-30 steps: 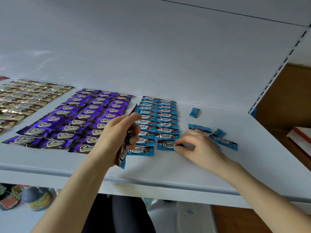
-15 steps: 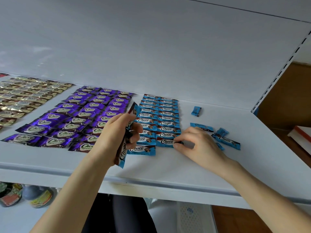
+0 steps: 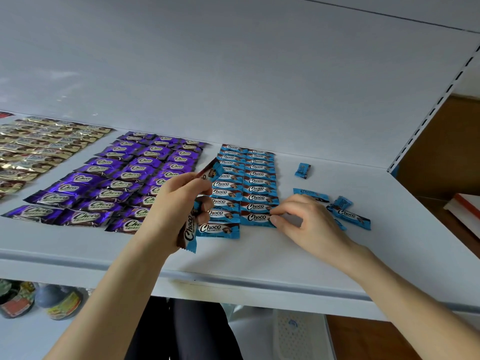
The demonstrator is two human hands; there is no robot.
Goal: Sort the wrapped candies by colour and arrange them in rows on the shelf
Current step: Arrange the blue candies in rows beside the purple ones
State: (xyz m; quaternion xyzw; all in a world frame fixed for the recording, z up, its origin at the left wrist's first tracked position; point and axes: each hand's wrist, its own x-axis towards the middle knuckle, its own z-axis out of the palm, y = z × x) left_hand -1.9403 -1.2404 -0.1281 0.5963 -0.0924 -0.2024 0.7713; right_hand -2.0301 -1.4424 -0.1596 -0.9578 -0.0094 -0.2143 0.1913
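Blue row (image 3: pixel 258 183) being laid: blue foil-wrapped candy (image 3: pixel 257 218) is pinched at the fingertips of the right hand (image 3: pixel 309 224); spare blue candies (image 3: pixel 190 233) are gripped in the curled left hand (image 3: pixel 179 203). Release, then the next piece, is judged due.

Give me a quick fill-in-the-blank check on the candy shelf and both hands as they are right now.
1. The held candies in the left hand are ____.
2. The sorted blue candies form ____ columns.
3. The right hand pinches the front candy of the ____ blue column.
4. Between the gold candies and the sorted blue candies lie the ____ candies.
Missing words: blue; two; right; purple.
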